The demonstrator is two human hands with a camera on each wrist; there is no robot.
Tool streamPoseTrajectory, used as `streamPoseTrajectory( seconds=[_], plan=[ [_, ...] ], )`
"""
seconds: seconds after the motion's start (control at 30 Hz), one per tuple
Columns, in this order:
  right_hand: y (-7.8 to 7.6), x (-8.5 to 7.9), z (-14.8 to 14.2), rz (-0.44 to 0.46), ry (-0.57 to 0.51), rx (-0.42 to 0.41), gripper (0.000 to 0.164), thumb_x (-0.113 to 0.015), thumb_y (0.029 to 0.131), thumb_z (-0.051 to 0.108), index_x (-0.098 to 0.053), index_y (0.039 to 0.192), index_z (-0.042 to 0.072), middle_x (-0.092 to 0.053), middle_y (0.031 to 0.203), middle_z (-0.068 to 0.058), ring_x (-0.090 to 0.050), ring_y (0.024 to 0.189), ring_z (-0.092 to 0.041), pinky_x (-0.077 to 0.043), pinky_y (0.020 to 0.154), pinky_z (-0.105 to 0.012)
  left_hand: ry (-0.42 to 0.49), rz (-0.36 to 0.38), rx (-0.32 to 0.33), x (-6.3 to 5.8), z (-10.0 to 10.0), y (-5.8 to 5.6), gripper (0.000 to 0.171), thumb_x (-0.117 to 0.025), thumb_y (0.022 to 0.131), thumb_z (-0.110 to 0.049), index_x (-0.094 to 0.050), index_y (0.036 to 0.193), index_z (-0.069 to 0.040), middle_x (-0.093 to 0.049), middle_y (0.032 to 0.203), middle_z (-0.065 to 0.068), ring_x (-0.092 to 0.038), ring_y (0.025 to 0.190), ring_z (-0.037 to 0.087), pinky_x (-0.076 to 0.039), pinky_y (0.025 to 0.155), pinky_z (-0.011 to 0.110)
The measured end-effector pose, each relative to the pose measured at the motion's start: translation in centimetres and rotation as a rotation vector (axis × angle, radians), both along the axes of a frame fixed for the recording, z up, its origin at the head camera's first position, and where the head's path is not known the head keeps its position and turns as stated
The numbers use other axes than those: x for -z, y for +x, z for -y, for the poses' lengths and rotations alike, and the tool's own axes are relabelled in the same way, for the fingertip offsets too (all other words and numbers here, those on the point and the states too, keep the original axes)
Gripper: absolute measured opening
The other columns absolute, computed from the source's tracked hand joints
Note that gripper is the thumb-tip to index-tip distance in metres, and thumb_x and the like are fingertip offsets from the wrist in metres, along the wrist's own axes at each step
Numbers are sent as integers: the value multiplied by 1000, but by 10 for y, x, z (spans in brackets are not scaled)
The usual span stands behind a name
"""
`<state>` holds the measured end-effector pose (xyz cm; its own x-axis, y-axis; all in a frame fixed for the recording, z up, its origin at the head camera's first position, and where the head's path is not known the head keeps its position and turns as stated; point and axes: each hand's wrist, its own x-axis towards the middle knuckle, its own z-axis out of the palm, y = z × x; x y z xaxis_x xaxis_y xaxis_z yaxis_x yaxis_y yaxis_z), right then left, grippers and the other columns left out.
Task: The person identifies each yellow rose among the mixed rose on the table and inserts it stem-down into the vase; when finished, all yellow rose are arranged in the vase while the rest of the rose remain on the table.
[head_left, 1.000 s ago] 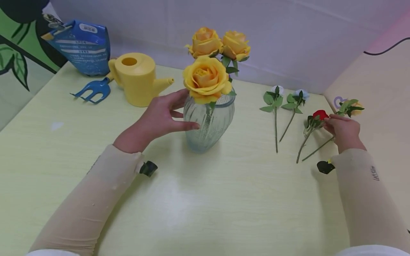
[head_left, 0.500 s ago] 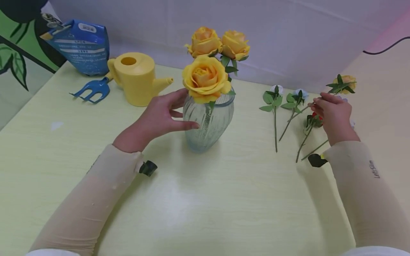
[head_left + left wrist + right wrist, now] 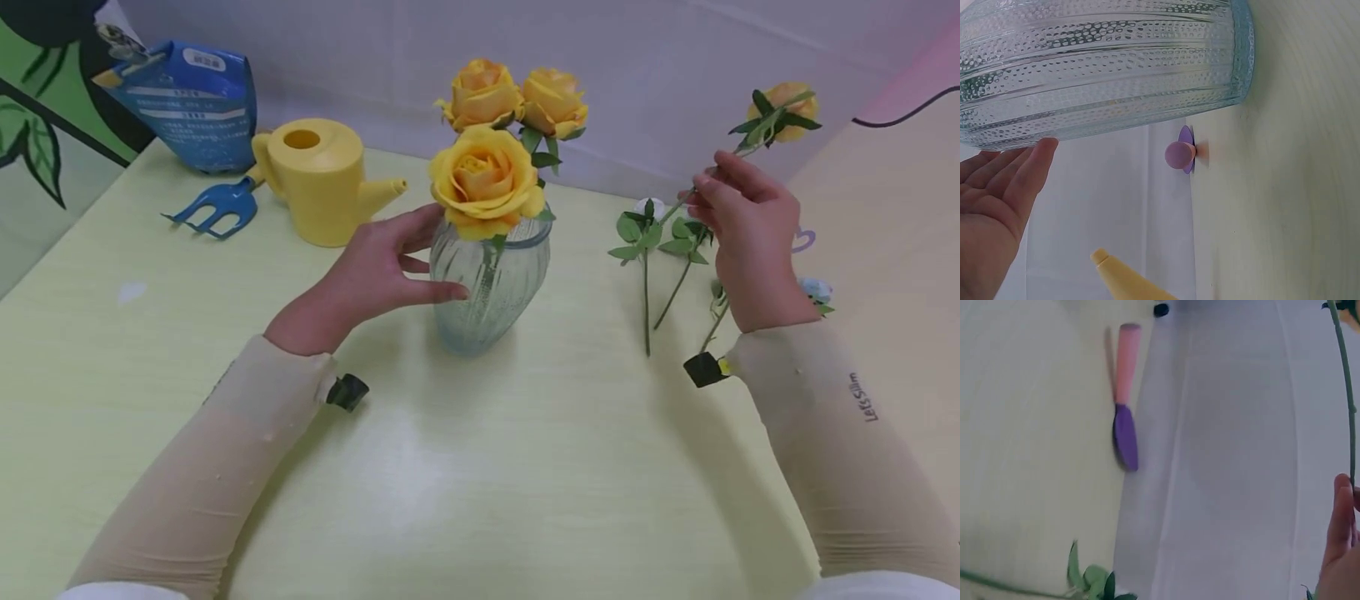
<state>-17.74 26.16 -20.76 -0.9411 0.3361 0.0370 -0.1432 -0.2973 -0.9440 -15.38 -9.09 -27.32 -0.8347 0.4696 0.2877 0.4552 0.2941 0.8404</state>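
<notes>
My left hand [image 3: 382, 271] holds the side of a clear ribbed glass vase [image 3: 487, 308], thumb across its front and fingers behind. In the left wrist view its fingertips touch the glass [image 3: 1116, 75]. Three yellow-orange roses [image 3: 483, 179] stand in the vase. To the right, my right hand [image 3: 757, 242] pinches the green stem [image 3: 1346, 387] of another yellow-orange rose [image 3: 801, 104], raised over the table with its bloom up and to the right. The stem's lower end points down left toward the lying flowers.
Flower stems [image 3: 647, 300] lie under and beside my right hand, with a pale blue bloom [image 3: 816, 289] at the right edge. A yellow watering can [image 3: 322, 183], blue hand fork [image 3: 225, 204] and blue bag [image 3: 198, 112] stand back left. A purple trowel [image 3: 1125, 434] lies behind the vase.
My right hand has picked up the yellow-orange rose from the lying flowers and moved it up and left. My left hand and the vase keep their place.
</notes>
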Motion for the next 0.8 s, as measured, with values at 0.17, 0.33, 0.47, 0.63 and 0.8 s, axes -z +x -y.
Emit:
streamPoseTrajectory(
  seconds=[0.17, 0.33, 0.47, 0.63, 0.8],
  plan=[
    [8, -18, 33, -160, -71, -4, 40, -74, 73, -6, -64, 110, -2, -58, 94, -13, -64, 73, -24, -53, 67, -26, -3, 10, -5, -1, 0, 0, 87, -81, 70, -26, -35, 143, -20, -48, 136, -6, -50, 118, 8, -53, 78, 27],
    [13, -26, 64, -309, -68, 9, 33, -73, 74, -4, -65, 106, -1, -57, 92, -13, -63, 78, -27, -50, 76, -32, -12, 27, -9, -1, -1, 0, 87, -81, 70, -28, -35, 143, -20, -48, 135, -6, -49, 118, 9, -53, 78, 28],
    [15, -27, 84, -391, -34, 22, 29, -73, 73, -6, -65, 101, -1, -55, 93, -13, -63, 78, -29, -50, 77, -34, -11, 30, -8, -1, -1, 0, 86, -81, 70, -29, -35, 143, -21, -48, 136, -6, -49, 118, 9, -53, 78, 28],
    [22, -17, 102, -428, 63, 19, 26, -73, 74, -7, -65, 97, 0, -55, 96, -14, -64, 78, -27, -52, 78, -33, -10, 30, -9, -1, 0, 0, 87, -81, 70, -29, -35, 143, -21, -47, 136, -6, -49, 119, 9, -53, 79, 28],
    [30, -7, 115, -452, 145, -54, 23, -72, 74, -7, -67, 95, 0, -57, 96, -16, -64, 76, -26, -53, 76, -31, -12, 33, -7, -1, 0, 0, 87, -81, 69, -29, -35, 143, -22, -47, 136, -5, -49, 119, 11, -53, 80, 32]
  ],
)
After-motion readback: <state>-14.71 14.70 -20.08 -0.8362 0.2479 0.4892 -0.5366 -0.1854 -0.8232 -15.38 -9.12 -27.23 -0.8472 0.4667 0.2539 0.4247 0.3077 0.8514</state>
